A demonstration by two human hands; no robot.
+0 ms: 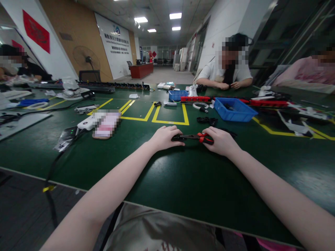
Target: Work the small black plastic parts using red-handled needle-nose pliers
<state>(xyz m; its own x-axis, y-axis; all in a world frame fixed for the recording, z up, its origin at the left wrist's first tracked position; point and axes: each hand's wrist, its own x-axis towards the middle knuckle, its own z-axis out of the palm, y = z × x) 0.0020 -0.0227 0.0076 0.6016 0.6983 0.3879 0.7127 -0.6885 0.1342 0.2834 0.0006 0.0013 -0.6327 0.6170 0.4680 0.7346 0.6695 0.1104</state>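
Note:
My right hand [221, 140] is closed around the red and black handles of a pair of pliers [200, 137]. Their metal jaws point left and meet a small black part [178, 138]. That part is pinched in the fingers of my left hand [166, 137]; its exact kind is too small to make out. Both hands are just above the green table [178, 181], in front of my body. Beyond the pliers, a bundle of black pieces [207, 121] lies on the table.
A blue bin [232, 111] with dark pieces stands right of centre, a smaller blue bin [178, 94] behind it. On the left lie a phone [106, 124], a white power strip [87, 122] and a black cable [53, 164]. Across the table a person [225, 69] works with both hands.

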